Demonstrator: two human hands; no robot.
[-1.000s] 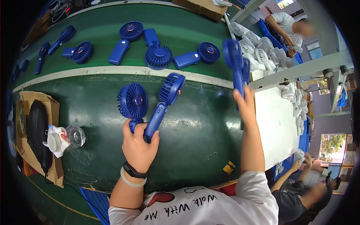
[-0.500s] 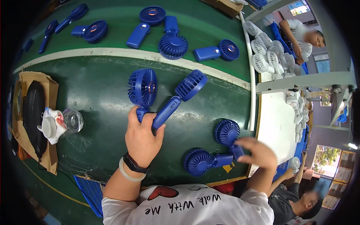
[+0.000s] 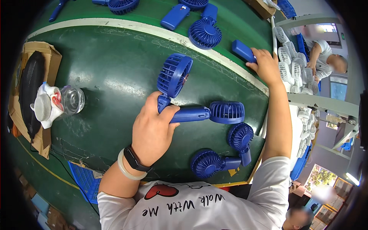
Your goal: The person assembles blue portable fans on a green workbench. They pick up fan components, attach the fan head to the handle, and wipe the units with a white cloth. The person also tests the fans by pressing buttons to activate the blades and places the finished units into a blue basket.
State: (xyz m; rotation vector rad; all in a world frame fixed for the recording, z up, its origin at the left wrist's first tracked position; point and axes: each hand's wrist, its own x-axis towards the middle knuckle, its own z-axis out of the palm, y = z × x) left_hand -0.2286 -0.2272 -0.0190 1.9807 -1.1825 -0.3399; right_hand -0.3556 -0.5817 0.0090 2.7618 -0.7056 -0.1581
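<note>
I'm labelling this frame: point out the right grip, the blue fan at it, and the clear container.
Right grip [image 3: 268, 68]: head view, on its back.
Blue fan at the right grip [image 3: 241, 50]: head view, on its handle.
Clear container [image 3: 73, 101]: head view, on its side wall.

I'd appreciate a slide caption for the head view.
Left hand holds two blue fans; right hand touches another fan beyond the white strip.

From above the shirt [image 3: 180, 205], the left head fisheye looks steeply down and forward, close over the bench [image 3: 103, 119]. The shirt fills six o'clock, nearest; the left hand [image 3: 153, 128] sits near centre, the right hand [image 3: 267, 66] at two, and a window [image 3: 320, 178] far off at four.
</note>
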